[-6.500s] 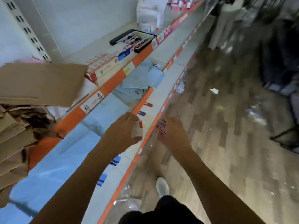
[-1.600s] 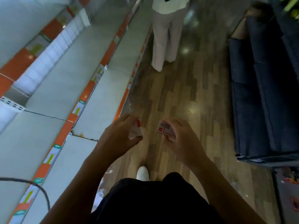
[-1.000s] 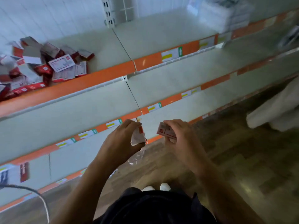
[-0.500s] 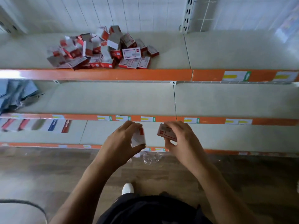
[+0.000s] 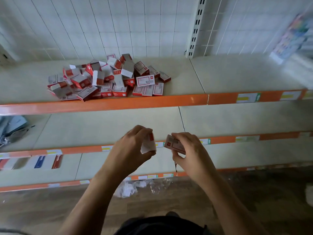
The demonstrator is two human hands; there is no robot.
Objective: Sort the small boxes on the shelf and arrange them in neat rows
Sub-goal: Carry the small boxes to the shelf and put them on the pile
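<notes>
With one small box [image 5: 149, 143] gripped in the left hand [image 5: 133, 146] and another [image 5: 174, 144] in the right hand [image 5: 189, 150], she'd best set them squarely beside the far pile [image 5: 108, 80], labels forward.

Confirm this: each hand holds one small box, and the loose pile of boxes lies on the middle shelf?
Wrong shelf: the head view shows the pile of boxes on the top shelf. The left hand holds one small box, the right hand another.
</notes>
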